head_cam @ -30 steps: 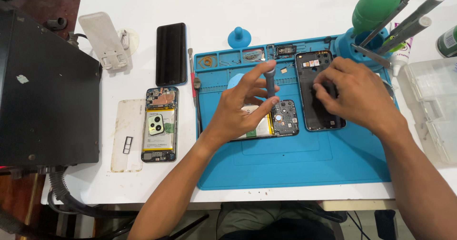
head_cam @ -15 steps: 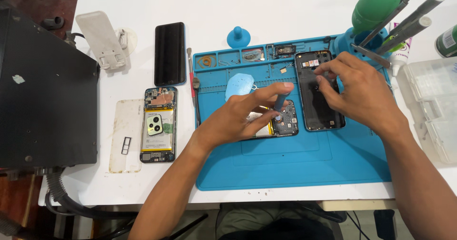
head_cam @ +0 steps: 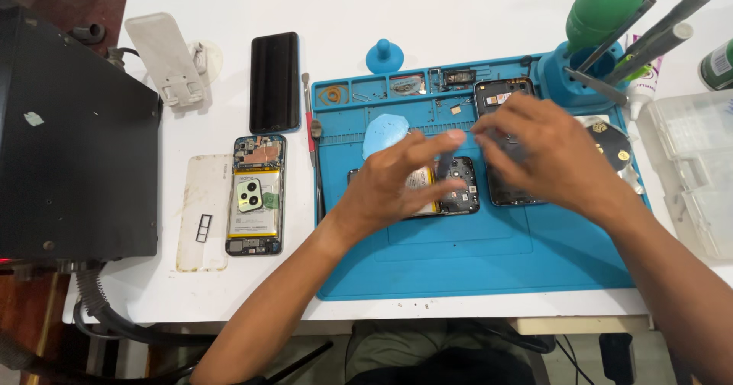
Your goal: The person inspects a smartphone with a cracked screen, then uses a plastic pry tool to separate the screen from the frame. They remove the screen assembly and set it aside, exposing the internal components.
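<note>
My left hand (head_cam: 389,186) hovers over an opened phone (head_cam: 460,190) lying on the blue work mat (head_cam: 473,263). A short dark tool (head_cam: 446,163) sits between its thumb and fingers. My right hand (head_cam: 550,156) lies over a black phone housing (head_cam: 500,95) just right of the opened phone. Its blurred fingertips reach left and almost meet my left index finger. Whether they pinch something is unclear. A light blue pick (head_cam: 385,131) lies on the mat beside my left hand.
Left of the mat lie a thin screwdriver (head_cam: 311,144), a second opened phone (head_cam: 256,194), a clear back cover (head_cam: 202,209), a black screen (head_cam: 275,79) and a white stand (head_cam: 164,56). A black box (head_cam: 69,140) fills the left. A tool holder (head_cam: 565,76), green blower (head_cam: 603,7) and clear box (head_cam: 695,179) stand right.
My left hand has dropped from above the opened phone to lie flatter over it. My right hand's fingers have left the housing's edge and stretched left toward my left fingertips.
</note>
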